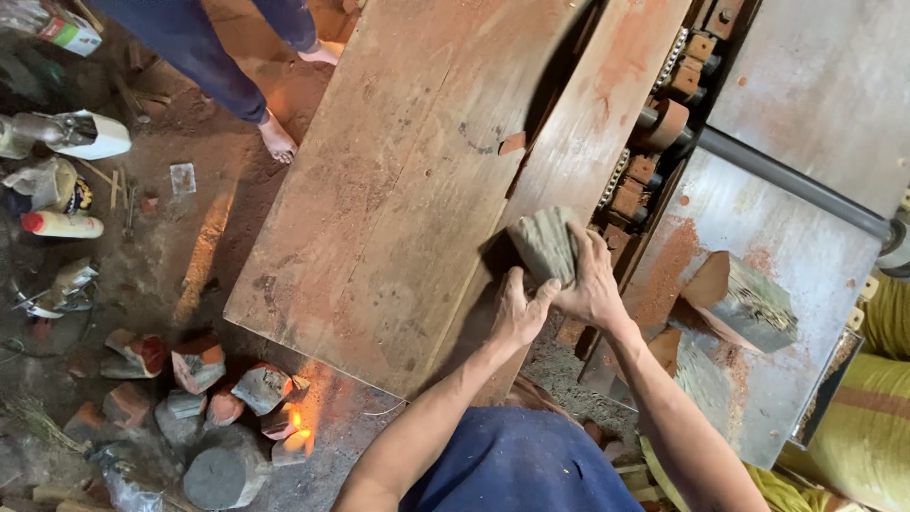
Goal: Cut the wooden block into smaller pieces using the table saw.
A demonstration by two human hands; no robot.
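- Presently, a grey-green wooden block [544,245], rough-faced and wedge-like, sits at the near right edge of the long wooden table [398,190], tilted rather than lying flat.
- The right hand [592,284] is clamped on the block's right side, fingers curled over its top edge, palm against its flank.
- The left hand [519,311] presses at the block's near lower corner; its thumb meets the right hand, and the fingers lie together against the table edge. Whether they grip the block or only brace it cannot be told.
- Both forearms reach in from the near edge of the scene, above a blue garment [517,469].
- Just right of the block, a narrow gap in the machine shows a row of reddish toothed links and a dark roller [664,123].
- Further right lies a grey metal plate [758,379] dusted with red sawdust; a second wedge-shaped block [744,301] rests on it, well apart from the hands.
- A dark metal bar [787,180] crosses the far right of the plate at a slant.
- On the table's far part, a small reddish chip [512,143] lies beside a dark curved mark.
- On the dirt floor, near left, a heap of cut offcuts [223,408], grey outside and red within.
- Far left, another person's bare feet [277,140] and blue trouser legs stand beside the table.
- At the far left edge, a white bottle with a red cap [62,225] lies among clutter.
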